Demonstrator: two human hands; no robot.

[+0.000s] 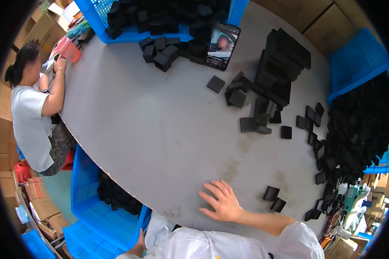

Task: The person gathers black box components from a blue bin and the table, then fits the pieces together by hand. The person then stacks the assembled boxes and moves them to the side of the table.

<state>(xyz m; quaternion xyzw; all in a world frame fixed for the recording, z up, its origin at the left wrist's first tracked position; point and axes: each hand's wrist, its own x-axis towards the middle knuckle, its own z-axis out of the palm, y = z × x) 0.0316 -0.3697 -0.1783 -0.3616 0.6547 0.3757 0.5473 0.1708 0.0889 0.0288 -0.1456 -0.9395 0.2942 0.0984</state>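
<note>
My right hand [222, 203] lies over the grey tabletop near its front edge, fingers spread and holding nothing. To its right are two small black square boxes [271, 193], side by side. At the bottom, my left hand [138, 247] is low beside the rim of a blue plastic crate [80, 190] below the table edge; most of its fingers are hidden, so I cannot tell whether it grips the rim. Dark pieces [116, 194] lie inside that crate.
A tall stack of black boxes [285, 56] stands at the back right, loose ones around it. A phone [222, 46] leans near a blue crate [100, 21] of black pieces. Another heaped blue crate [358, 60] is at right. A person [34, 112] sits at left by a pink container [68, 49].
</note>
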